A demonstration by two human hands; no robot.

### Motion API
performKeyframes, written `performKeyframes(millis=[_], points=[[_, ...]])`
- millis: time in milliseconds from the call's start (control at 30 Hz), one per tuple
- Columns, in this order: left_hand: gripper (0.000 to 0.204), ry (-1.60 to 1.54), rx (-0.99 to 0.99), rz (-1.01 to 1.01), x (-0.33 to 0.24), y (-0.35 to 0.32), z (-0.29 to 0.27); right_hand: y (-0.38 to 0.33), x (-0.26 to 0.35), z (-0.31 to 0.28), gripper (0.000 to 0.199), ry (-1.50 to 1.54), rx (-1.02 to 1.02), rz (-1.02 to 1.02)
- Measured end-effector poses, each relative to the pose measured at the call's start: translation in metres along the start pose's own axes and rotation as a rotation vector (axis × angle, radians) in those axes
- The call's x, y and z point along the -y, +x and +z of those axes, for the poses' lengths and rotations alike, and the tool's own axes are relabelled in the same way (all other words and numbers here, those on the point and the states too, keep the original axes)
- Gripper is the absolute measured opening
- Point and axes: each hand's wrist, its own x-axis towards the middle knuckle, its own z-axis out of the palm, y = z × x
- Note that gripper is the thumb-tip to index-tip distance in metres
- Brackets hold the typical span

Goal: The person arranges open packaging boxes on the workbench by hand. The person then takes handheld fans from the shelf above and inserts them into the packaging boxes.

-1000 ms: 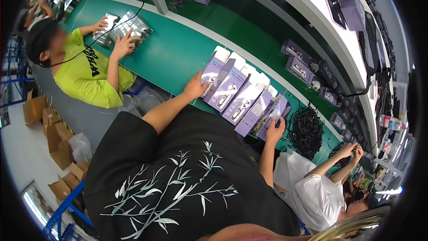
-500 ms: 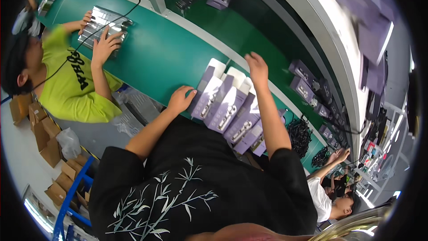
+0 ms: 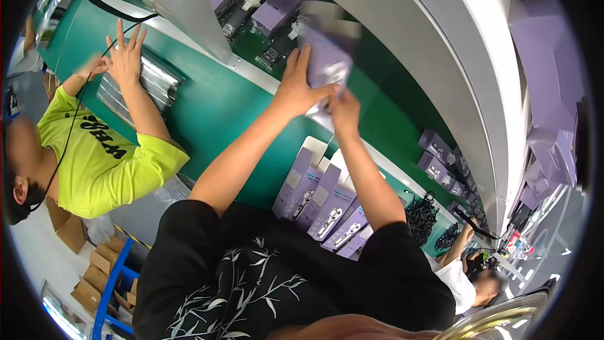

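Over the far side of the green workbench, both my hands are on a purple product box (image 3: 328,56). It is tilted, its far end smeared by motion. My left hand (image 3: 299,88) grips the box along its left side, thumb across the front. At the near lower end, my right hand (image 3: 344,112) is closed on the box, its fingers partly hidden. Below my forearms stands a row of several purple boxes (image 3: 330,211) with white flaps up, a shower-head-like picture printed on their fronts.
A co-worker in a yellow-green shirt (image 3: 100,157) handles silvery plastic-wrapped items (image 3: 157,82) at the left. More purple boxes (image 3: 283,6) and white parts lie beyond the metal rail. Bundled black cables (image 3: 420,217) sit at the right, near a person in white.
My right hand, free before, is now closed on a purple box. My left hand has left the box row, reached forward and gripped that box too. The view has shifted.
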Motion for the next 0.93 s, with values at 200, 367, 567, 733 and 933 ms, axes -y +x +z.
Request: performKeyframes(millis=[200, 367, 567, 733, 933], points=[[0.088, -0.093, 0.026, -0.099, 0.003, -0.059, -0.077, 0.112, 0.017, -0.027, 0.026, -0.236, 0.088, -0.496], [0.089, 0.093, 0.12, -0.24, 0.011, -0.12, -0.112, 0.169, 0.062, 0.038, 0.048, -1.262, 0.244, -1.231], [0.087, 0.252, 0.22, -0.114, 0.008, -0.099, -0.112, 0.127, 0.061, -0.074, 0.049, -1.395, 0.196, -1.201], [0.084, 0.303, 0.534, 0.05, -0.044, -0.048, -0.04, 0.068, 0.001, -0.124, 0.048, -0.864, 0.445, -1.103], [0.071, 0.445, 0.526, 0.39, -0.044, 0.007, 0.043, 0.033, -0.1, -0.214, 0.085, -0.756, 0.419, -0.754]])
